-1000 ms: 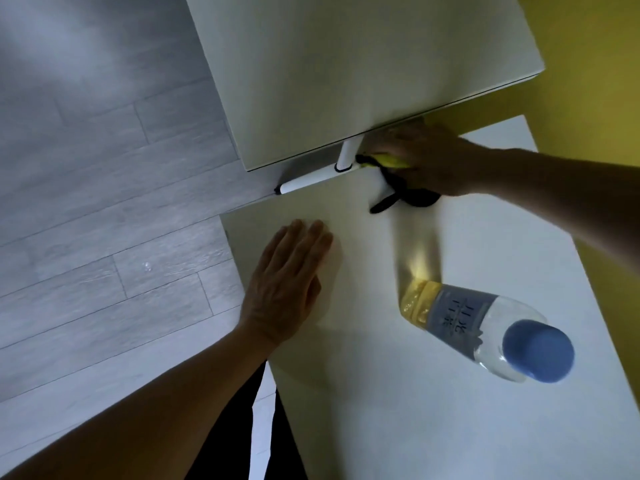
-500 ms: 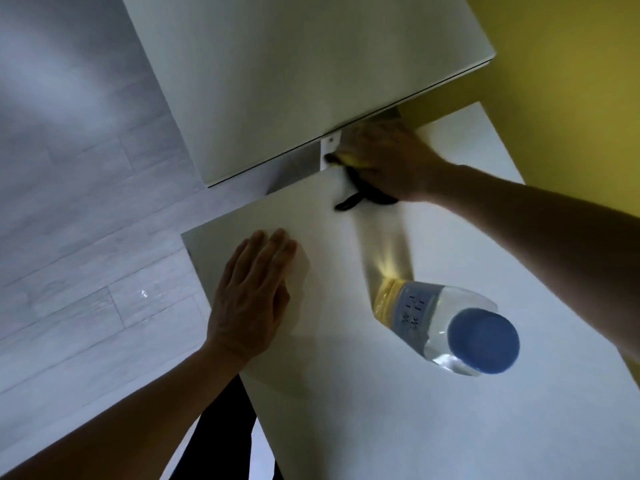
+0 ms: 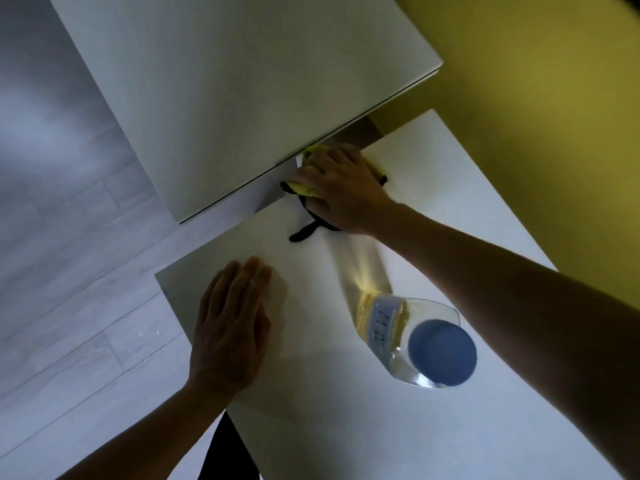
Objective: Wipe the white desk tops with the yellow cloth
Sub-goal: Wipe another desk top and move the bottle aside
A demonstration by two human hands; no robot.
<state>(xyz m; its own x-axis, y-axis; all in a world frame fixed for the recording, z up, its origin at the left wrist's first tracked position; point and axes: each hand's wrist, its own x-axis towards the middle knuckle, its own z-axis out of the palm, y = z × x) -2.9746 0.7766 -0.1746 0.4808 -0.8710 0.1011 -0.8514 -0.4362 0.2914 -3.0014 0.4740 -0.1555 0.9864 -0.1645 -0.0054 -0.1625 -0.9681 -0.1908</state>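
A second white surface [image 3: 225, 91] filled the upper part of the view, set apart from the near surface [image 3: 346, 427] by a narrow gap, with grey plank floor [image 3: 69, 271] to the left and a yellow wall [image 3: 536, 98] to the right. On the near surface a clear bottle [image 3: 412, 337] with a blue cap stood towards the right edge. The left hand [image 3: 228, 327] lay flat by the far left corner, fingers straight and together, holding nothing. The right hand [image 3: 343, 192] pressed on the cloth [image 3: 304, 187] at the far edge, fingers spread over it and bent at the tips. The yellow cloth had black trim, and a black loop [image 3: 304, 233] trailed from it onto the surface.
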